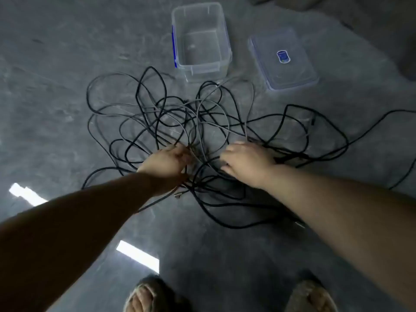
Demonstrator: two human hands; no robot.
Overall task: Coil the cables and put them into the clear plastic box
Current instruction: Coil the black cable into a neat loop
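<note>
step: sorting tangled cables (202, 122) | left hand (171, 163) pinches strand | right hand (245, 161) spread on pile | next: free one cable; clear plastic box (222, 37) empty

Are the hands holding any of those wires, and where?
The left hand pinches strands in the middle of the tangled black and grey cables. The right hand lies on the tangle; its grip cannot be told.
</note>
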